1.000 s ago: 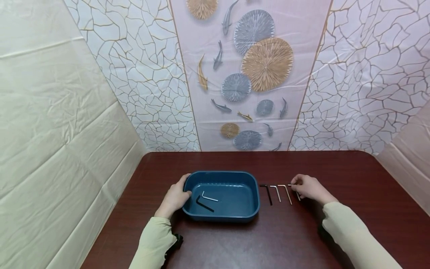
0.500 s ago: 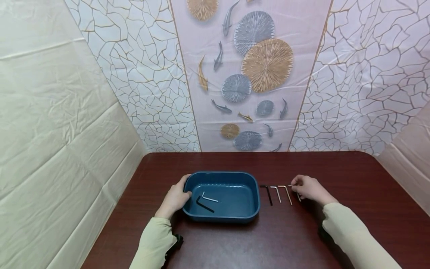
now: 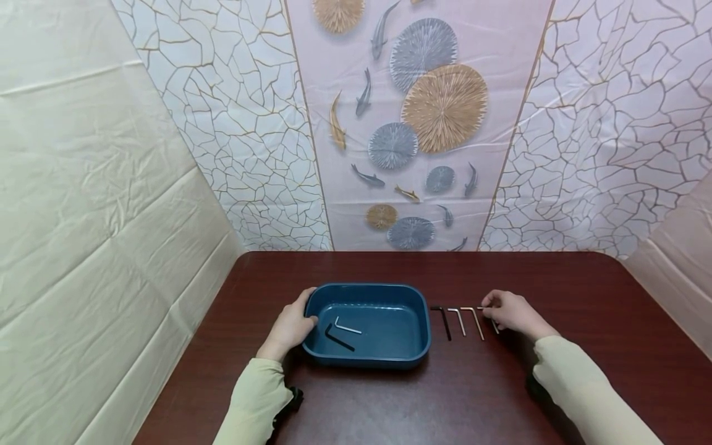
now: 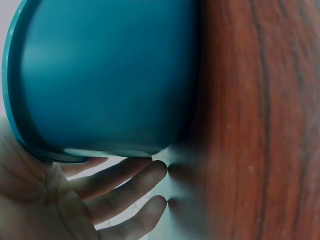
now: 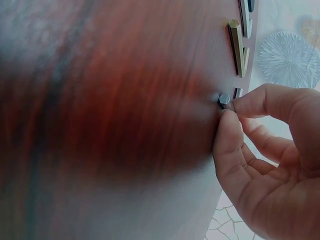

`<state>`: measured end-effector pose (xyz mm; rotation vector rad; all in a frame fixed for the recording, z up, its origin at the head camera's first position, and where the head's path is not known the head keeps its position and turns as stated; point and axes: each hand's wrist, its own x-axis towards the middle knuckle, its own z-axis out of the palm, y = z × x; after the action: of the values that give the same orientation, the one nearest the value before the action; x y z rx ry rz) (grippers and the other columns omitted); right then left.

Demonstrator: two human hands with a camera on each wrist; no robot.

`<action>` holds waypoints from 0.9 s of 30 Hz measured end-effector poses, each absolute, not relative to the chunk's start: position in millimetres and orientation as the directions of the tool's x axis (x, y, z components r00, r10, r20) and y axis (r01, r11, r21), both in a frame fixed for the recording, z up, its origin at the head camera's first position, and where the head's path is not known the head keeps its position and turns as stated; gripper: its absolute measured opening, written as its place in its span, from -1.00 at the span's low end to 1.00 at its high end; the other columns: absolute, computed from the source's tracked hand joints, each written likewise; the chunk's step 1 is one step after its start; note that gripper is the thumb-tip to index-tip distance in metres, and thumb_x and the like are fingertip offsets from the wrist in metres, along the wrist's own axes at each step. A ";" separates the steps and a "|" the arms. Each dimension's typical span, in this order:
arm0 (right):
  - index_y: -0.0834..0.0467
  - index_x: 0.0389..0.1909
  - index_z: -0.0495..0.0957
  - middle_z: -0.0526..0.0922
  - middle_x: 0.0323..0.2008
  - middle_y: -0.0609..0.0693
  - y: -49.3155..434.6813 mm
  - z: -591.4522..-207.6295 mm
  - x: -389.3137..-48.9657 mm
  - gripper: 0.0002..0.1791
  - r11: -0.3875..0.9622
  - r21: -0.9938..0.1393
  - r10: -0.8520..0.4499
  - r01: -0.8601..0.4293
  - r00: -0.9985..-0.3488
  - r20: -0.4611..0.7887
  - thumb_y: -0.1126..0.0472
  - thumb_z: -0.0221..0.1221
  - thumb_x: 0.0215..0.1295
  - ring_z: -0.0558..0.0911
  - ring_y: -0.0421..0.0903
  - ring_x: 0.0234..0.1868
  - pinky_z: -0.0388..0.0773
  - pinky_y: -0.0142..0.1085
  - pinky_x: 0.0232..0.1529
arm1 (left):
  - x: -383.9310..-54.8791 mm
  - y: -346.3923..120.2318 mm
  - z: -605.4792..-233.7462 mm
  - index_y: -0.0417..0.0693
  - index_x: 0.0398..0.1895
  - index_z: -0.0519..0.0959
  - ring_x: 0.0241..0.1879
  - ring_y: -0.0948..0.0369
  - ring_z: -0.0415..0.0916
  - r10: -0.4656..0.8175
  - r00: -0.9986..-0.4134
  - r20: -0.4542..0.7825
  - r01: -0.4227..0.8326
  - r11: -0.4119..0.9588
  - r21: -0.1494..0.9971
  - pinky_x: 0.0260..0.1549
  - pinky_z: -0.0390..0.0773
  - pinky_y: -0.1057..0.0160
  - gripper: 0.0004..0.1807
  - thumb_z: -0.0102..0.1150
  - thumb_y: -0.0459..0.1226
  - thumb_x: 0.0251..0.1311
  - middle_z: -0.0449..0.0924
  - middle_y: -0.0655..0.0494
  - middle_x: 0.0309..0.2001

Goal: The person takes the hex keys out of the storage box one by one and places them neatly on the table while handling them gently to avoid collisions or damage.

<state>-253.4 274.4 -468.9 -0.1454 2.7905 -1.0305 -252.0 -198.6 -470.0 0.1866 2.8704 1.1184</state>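
Head view: right fingers (image 3: 490, 298) pinch rightmost hex key (image 3: 495, 327); left fingers (image 3: 303, 298) grip blue tray (image 3: 384, 337).

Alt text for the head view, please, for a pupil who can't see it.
A person's right hand pinches the rightmost L-shaped hex key in a row of four on a dark red table. The left hand grips a round-cornered rectangular blue tray holding a black hex key and a silver hex key.

Rightmost hex key (image 5: 224, 99) partly hidden by one of the hands (image 3: 514, 312).
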 end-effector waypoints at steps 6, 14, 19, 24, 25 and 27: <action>0.35 -0.11 0.50 0.55 -0.37 0.10 274.7 -470.4 -250.8 -0.83 0.757 -0.652 -0.157 -0.042 -0.980 -0.120 0.30 0.11 0.42 0.53 -0.05 -0.47 0.57 -0.19 -0.42 | -250.8 -197.8 -469.8 -0.01 0.50 0.26 -0.20 -0.02 0.63 0.131 -0.991 -0.016 0.085 0.729 0.679 -0.29 0.59 0.02 -0.30 0.12 -0.39 0.27 0.59 -0.29 0.12; 0.34 -0.11 0.50 0.54 -0.39 0.08 275.2 -472.6 -249.9 -0.83 0.754 -0.655 -0.162 -0.044 -0.979 -0.121 0.29 0.10 0.43 0.52 -0.06 -0.48 0.56 -0.19 -0.43 | -250.3 -196.4 -469.8 -0.01 0.51 0.25 -0.21 0.00 0.63 0.137 -0.991 -0.010 0.094 0.729 0.678 -0.27 0.58 0.02 -0.30 0.12 -0.39 0.28 0.60 -0.27 0.12; 0.33 -0.10 0.50 0.53 -0.40 0.07 275.7 -470.6 -253.4 -0.83 0.760 -0.648 -0.167 -0.054 -0.979 -0.115 0.29 0.09 0.43 0.52 -0.06 -0.49 0.56 -0.18 -0.43 | -251.3 -196.7 -467.7 0.00 0.51 0.26 -0.19 0.00 0.63 0.130 -0.991 -0.006 0.090 0.720 0.688 -0.25 0.59 0.01 -0.31 0.12 -0.38 0.29 0.61 -0.24 0.11; 0.34 -0.11 0.50 0.53 -0.39 0.07 273.8 -467.7 -253.5 -0.83 0.765 -0.642 -0.164 -0.051 -0.979 -0.117 0.29 0.09 0.43 0.52 -0.06 -0.47 0.57 -0.17 -0.42 | -251.5 -197.5 -466.2 0.04 0.50 0.26 -0.15 0.00 0.62 0.121 -0.993 -0.019 0.075 0.725 0.685 -0.22 0.59 0.00 -0.31 0.13 -0.37 0.29 0.59 -0.24 0.14; 0.34 -0.11 0.50 0.53 -0.39 0.07 273.2 -467.1 -253.2 -0.83 0.765 -0.642 -0.163 -0.051 -0.980 -0.117 0.30 0.09 0.44 0.52 -0.06 -0.47 0.57 -0.17 -0.42 | -251.4 -197.8 -466.3 0.04 0.51 0.26 -0.16 0.00 0.62 0.119 -0.993 -0.021 0.073 0.727 0.683 -0.22 0.59 0.01 -0.31 0.13 -0.37 0.29 0.59 -0.24 0.14; 0.34 -0.11 0.50 0.53 -0.39 0.08 272.3 -466.1 -252.8 -0.83 0.766 -0.641 -0.160 -0.050 -0.980 -0.115 0.30 0.09 0.44 0.52 -0.06 -0.48 0.57 -0.17 -0.42 | -250.9 -198.3 -466.8 0.03 0.51 0.26 -0.17 0.01 0.62 0.121 -0.992 -0.019 0.075 0.724 0.686 -0.23 0.58 0.01 -0.31 0.13 -0.37 0.29 0.59 -0.24 0.13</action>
<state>-252.8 272.3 -466.1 -0.1674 2.7966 -1.0086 -250.9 -198.3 -466.8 0.1623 2.8578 1.1337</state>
